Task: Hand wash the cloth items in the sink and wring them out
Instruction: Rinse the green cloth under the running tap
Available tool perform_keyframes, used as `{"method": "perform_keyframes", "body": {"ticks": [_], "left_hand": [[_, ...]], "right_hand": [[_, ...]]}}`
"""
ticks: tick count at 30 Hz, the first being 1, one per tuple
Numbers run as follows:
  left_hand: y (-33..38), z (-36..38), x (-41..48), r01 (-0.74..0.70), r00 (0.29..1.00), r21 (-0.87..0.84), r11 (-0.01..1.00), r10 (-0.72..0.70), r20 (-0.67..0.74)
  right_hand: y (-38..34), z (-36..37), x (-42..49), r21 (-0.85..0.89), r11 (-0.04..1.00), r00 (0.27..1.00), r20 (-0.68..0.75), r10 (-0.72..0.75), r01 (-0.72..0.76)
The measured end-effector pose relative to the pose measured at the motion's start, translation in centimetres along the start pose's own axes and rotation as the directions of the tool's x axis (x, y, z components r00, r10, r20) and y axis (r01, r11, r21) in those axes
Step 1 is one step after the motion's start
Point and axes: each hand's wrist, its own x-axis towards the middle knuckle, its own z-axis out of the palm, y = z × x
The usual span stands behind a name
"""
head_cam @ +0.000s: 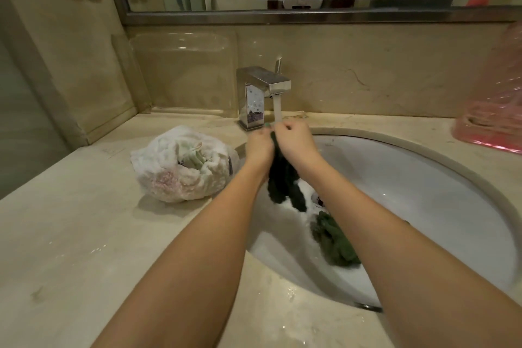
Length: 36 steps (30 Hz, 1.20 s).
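Under the stream of water from a square chrome tap, a person's two hands meet at the back of the basin, fingers curled tight on the top end of a dark, soaked cloth. The left hand and the right hand sit knuckle to knuckle, touching, each clamped round the same bunched end; most of the fingertips are hidden in the fabric.

From that grip the cloth hangs down, its long axis running from the fingers back toward the person's body and into the white oval sink. Whether its two lower tails touch the wet bottom cannot be told. Both hands are equally near the cloth, so a wring would likely call for one hand to slide down the hanging length before twisting against the other.

A second item, a crumpled green cloth, lies in the basin nearer the person, beside the right forearm and apart from both hands; it appears to await its turn.

On the beige marble counter left of the sink rests a thin white plastic bag holding pale fabric, just beside the left wrist. A pink plastic bag stands at the far right, well apart.
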Motion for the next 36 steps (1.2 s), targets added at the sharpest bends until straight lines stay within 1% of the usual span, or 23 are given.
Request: {"method": "perform_keyframes", "body": {"ticks": [1,3,5,6,7,9,12,13,14,16,17,19,20,21,23,25,26,28,29,30,32,34,36], "left_hand": [[0.0,-0.1,0.1,0.004,1.0,-0.028,1.0,-0.005,-0.017],[0.3,0.2,-1.0,-0.068,0.998,0.023,0.997,0.068,0.003],[0.4,0.8,-2.5,-0.155,0.983,0.067,0.986,0.147,0.113],[0.6,1.0,-3.3,-0.164,0.972,0.068,0.984,0.15,0.179],[0.5,1.1,-3.3,-0.166,0.966,0.07,0.984,0.148,0.213],[0.3,1.0,-2.3,-0.16,0.973,0.066,0.985,0.146,0.181],[0.2,-0.2,-1.2,-0.106,0.991,0.047,0.993,0.102,0.081],[0.1,-0.4,-1.1,-0.099,0.991,0.053,0.994,0.094,0.093],[0.2,-0.6,-1.2,-0.106,0.986,0.071,0.992,0.096,0.137],[0.7,-0.5,-1.7,-0.158,0.962,0.102,0.982,0.131,0.238],[0.9,-0.4,-2.0,-0.18,0.951,0.094,0.979,0.149,0.271],[0.9,-0.6,-2.1,-0.196,0.936,0.076,0.978,0.163,0.311],[0.8,-0.9,-1.8,-0.187,0.932,0.094,0.978,0.146,0.333],[0.6,-1.3,-1.4,-0.17,0.925,0.125,0.978,0.114,0.363],[0.4,-2.5,-0.7,-0.087,0.914,0.181,0.98,0.006,0.406],[0.3,-3.3,0.0,0.019,0.907,0.223,0.975,-0.111,0.406],[0.4,-3.4,0.0,0.041,0.896,0.267,0.963,-0.154,0.417],[0.3,-3.4,-0.1,0.02,0.859,0.366,0.93,-0.204,0.471],[0.1,-3.3,0.1,0.006,0.853,0.367,0.93,-0.196,0.484],[0.0,-3.4,0.2,0.004,0.863,0.313,0.95,-0.161,0.479],[0.0,-3.5,0.4,-0.013,0.91,0.114,0.993,-0.035,0.413],[0.1,-3.7,0.6,-0.07,0.936,-0.036,0.997,0.078,0.343],[0.4,-3.7,0.5,-0.079,0.949,-0.112,0.991,0.109,0.295]], "right_hand": [[-0.2,0.2,-0.1,-0.021,1.0,1.0,0.012,-0.013,0.013],[-0.2,-0.2,0.3,0.003,1.0,1.0,-0.02,0.013,-0.013],[0.4,-1.4,1.0,0.037,0.996,0.989,-0.118,0.084,-0.08],[0.7,-1.8,1.0,0.053,0.993,0.981,-0.159,0.11,-0.103],[0.9,-1.9,0.9,0.059,0.992,0.977,-0.174,0.122,-0.113],[0.9,-1.3,0.7,0.02,0.997,0.986,-0.149,0.07,-0.068],[-0.4,0.1,-0.1,-0.041,0.994,0.988,-0.119,-0.103,0.098],[-0.7,0.2,-0.2,-0.056,0.991,0.983,-0.126,-0.131,0.124],[-0.6,0.0,0.0,-0.057,0.991,0.981,-0.149,-0.128,0.121],[0.3,-1.0,0.7,-0.037,0.997,0.976,-0.207,-0.069,0.063],[0.9,-1.5,0.9,-0.046,0.999,0.978,-0.21,-0.022,0.012],[1.9,-2.3,1.1,-0.064,0.993,0.985,-0.147,0.086,-0.096],[2.1,-2.7,1.2,-0.053,0.991,0.987,-0.108,0.116,-0.123],[2.2,-3.0,1.2,-0.025,0.992,0.99,-0.064,0.123,-0.125],[1.9,-3.8,1.4,0.104,0.987,0.993,0.026,0.118,-0.12],[1.7,-4.7,1.6,0.232,0.963,0.987,0.118,0.11,-0.135],[1.8,-5.0,1.7,0.266,0.955,0.983,0.158,0.091,-0.131],[1.9,-5.4,1.6,0.28,0.952,0.974,0.218,0.062,-0.123],[2.0,-5.6,1.7,0.26,0.959,0.971,0.23,0.056,-0.117],[2.2,-5.8,1.7,0.229,0.968,0.969,0.241,0.049,-0.106],[2.5,-6.3,1.6,0.149,0.984,0.959,0.277,0.051,-0.095],[2.5,-6.5,1.5,0.073,0.992,0.936,0.344,0.076,-0.107],[2.3,-6.7,1.4,0.013,0.993,0.915,0.39,0.103,-0.117]]}}
